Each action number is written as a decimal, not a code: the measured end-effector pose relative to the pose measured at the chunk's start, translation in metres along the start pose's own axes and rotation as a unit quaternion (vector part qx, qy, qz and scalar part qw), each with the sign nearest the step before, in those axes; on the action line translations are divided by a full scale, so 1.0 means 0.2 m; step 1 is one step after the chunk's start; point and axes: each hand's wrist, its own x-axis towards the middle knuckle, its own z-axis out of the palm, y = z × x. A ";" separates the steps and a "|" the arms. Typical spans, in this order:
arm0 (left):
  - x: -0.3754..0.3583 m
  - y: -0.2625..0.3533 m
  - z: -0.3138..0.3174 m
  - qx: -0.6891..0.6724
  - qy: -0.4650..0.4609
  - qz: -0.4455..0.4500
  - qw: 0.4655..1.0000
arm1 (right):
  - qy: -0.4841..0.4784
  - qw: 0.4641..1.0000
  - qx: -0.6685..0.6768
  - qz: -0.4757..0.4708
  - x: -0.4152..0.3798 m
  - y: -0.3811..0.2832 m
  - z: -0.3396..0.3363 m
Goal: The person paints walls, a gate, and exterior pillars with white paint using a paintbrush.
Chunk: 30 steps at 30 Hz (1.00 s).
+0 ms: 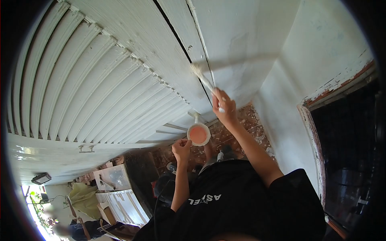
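My right hand (pixel 225 106) is closed around the handle of a paintbrush (pixel 207 83). Its pale bristles are at the white-painted wooden frame (pixel 177 48), right beside a dark vertical gap. Lower down, my left hand (pixel 181 148) pinches the rim of a small paint container (pixel 208 141). The container has a whitish rim and a pinkish-orange inside. It hangs in front of my body, over the floor, close to the bottom of the louvred shutter (pixel 100 80). White paint covers the slats and the frame.
A reddish tiled floor (pixel 249 120) with pale splatters lies below. To the right are a white wall (pixel 289 120) and a dark opening (pixel 341 140) with a chipped frame. At lower left, a person (pixel 94 229) is near white slatted panels (pixel 124 205) and a greenish cloth (pixel 84 199).
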 end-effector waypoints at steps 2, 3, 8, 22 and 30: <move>0.00 -0.03 -0.01 0.005 0.000 -0.002 1.000 | -0.074 0.995 -0.061 0.019 -0.21 0.15 0.07; 0.01 -0.04 -0.01 0.008 -0.001 -0.008 1.000 | -0.115 0.989 -0.088 0.037 -0.29 0.21 0.08; 0.01 -0.03 -0.04 0.009 0.009 0.001 1.000 | -0.103 0.991 -0.077 0.036 -0.33 0.19 0.00; -0.08 -0.06 -0.10 -0.026 0.027 -0.014 0.999 | -0.035 0.999 -0.031 -0.012 -0.22 0.20 0.16; -0.13 -0.10 -0.16 0.010 0.046 -0.040 0.998 | -0.225 0.956 -0.124 0.142 -0.38 0.25 0.17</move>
